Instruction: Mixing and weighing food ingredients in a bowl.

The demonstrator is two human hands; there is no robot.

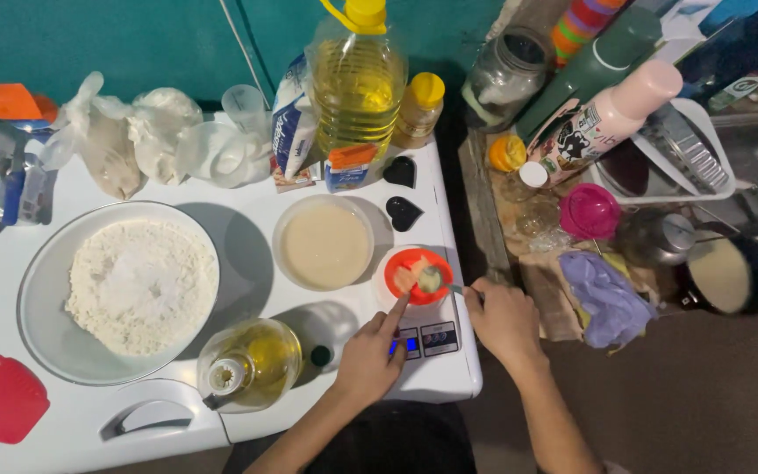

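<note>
spoon in the small orange bowl

right hand [506, 320] pinches a spoon [436, 281] in the orange bowl [418, 274] on the scale [427, 338] at the worktop's [247, 237] right edge. left hand [370, 355] touches the rim with one finger, holding nothing. the bowl looks light and tippy: steady it by the rim.

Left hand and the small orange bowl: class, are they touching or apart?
Touching. The head view shows the left hand with its index fingertip pressed against the near rim of the orange bowl, no gap visible. The right hand holds a spoon in it.
</note>
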